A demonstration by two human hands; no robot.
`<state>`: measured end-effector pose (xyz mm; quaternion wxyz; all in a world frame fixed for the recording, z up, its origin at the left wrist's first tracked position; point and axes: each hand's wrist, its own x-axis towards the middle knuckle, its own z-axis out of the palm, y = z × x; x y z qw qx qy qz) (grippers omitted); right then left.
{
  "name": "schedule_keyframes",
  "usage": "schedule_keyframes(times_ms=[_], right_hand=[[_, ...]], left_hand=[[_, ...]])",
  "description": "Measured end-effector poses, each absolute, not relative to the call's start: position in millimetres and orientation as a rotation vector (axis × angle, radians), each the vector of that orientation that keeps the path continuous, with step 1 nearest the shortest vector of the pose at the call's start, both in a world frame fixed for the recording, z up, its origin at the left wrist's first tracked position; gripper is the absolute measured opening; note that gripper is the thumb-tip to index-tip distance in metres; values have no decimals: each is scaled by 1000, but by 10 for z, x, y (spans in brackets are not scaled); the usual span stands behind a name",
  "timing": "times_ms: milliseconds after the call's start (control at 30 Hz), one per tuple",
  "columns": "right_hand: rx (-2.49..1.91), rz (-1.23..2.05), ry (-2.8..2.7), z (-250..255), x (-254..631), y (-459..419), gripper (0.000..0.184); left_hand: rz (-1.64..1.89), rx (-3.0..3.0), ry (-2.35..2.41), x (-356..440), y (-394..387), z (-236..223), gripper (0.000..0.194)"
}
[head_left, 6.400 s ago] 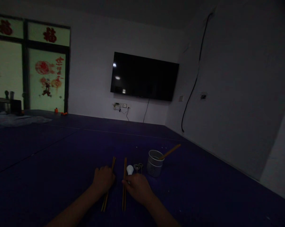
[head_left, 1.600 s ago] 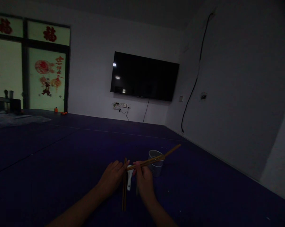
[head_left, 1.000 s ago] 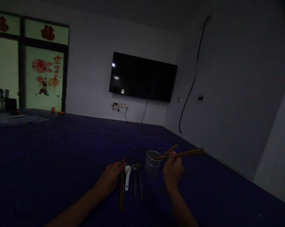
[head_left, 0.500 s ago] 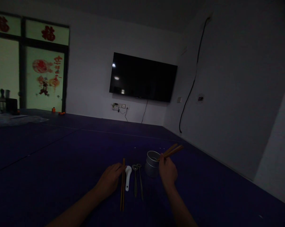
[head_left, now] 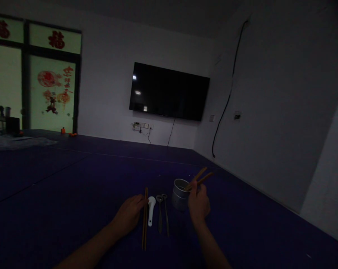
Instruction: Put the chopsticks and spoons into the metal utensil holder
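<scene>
My right hand (head_left: pixel 199 203) is closed around a few wooden chopsticks (head_left: pixel 204 178) beside the rim of a grey metal cup (head_left: pixel 180 196). Their upper ends fan out up and to the right; the lower ends are partly hidden by the fingers. My left hand (head_left: pixel 131 212) lies low over the surface, fingers stretched out, the tips resting across a pair of chopsticks (head_left: pixel 144 231) laid lengthwise. Right of that pair is a white soup spoon (head_left: pixel 151 213), close to the left fingertips. Two slim metal spoons (head_left: pixel 160 215) lie side by side between it and the cup.
Everything lies on a wide dark purple surface (head_left: pixel 107 179) with seams. At far left are crumpled clear plastic (head_left: pixel 23 142) and small orange objects (head_left: pixel 73 134). A television (head_left: pixel 169 91) hangs on the back wall; a black cable (head_left: pixel 227 101) runs down the right wall.
The chopsticks in my right hand have shifted slightly left and spread further apart at their upper ends. My left hand and the laid-out utensils stay practically where they were.
</scene>
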<state>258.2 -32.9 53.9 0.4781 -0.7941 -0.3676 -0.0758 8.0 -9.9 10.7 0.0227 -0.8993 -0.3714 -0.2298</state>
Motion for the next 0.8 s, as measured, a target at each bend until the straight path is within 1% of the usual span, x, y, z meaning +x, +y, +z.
schedule_keyframes(times_ms=[200, 433, 633, 800], right_hand=[[-1908, -213, -904, 481, 2588, -306, 59], [-1936, -204, -912, 430, 2621, -282, 53], [-1875, -201, -907, 422, 2639, -290, 48], [-1855, -195, -887, 421, 2645, -288, 48]], left_hand=[[-679, -2778, -1157, 64, -83, 84, 55], [-650, -2761, -1171, 69, -87, 87, 55], [-633, -2763, -1164, 72, -94, 97, 55], [-615, -2749, -1181, 83, -122, 120, 57]])
